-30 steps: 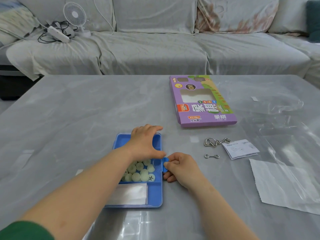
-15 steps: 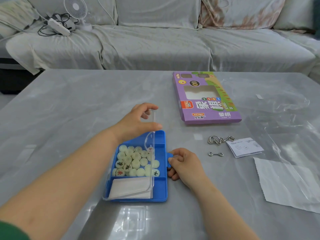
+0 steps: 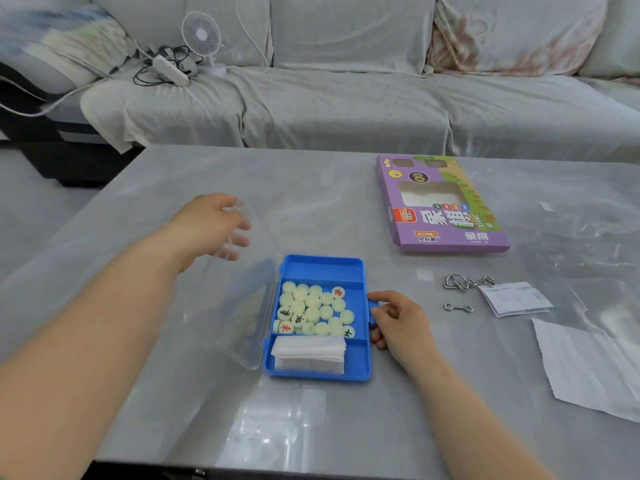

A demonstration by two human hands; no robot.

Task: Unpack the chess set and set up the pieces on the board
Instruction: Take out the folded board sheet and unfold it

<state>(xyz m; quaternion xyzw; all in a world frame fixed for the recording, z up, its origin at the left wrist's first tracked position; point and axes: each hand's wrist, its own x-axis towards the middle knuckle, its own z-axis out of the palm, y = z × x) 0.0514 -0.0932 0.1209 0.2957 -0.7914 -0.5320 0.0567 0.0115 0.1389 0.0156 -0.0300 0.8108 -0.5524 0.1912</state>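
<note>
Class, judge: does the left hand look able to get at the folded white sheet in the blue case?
Probably yes. The clear lid lies open, the folded white sheet sits uncovered in the blue case, and the left hand hovers nearby, seemingly empty.

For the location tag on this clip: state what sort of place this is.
Most likely a home living room. A long cloth-covered sofa stands behind a low grey table, and a small desk fan and a power strip lie on the sofa seat.
</note>
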